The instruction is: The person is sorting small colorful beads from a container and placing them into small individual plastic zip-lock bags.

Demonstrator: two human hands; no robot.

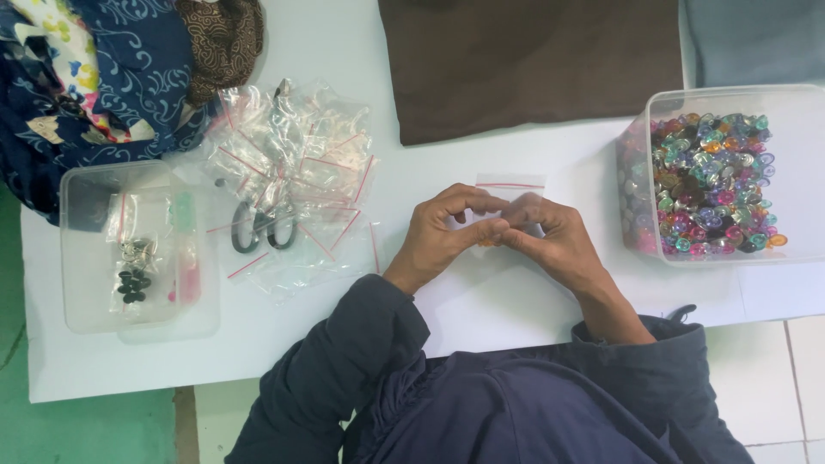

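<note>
Left hand (443, 230) and right hand (541, 234) meeting fingertip to fingertip, each grip pinched narrow on small clear zip bag (510, 185), wrists angled inward

Bead tub (803, 172) right of the hands (498, 230), bag pile (296, 180) left, cloth (533, 64) behind

Multicoloured beads (711, 185) fill a clear tub (799, 112); brown cloth (528, 60), navy patterned fabric (129, 69), red-striped clear bags (296, 180) on a white counter (516, 309).

Left hand (447, 230) and right hand (543, 234) pinch a small clear bag (510, 186) (red-striped top) together.
</note>
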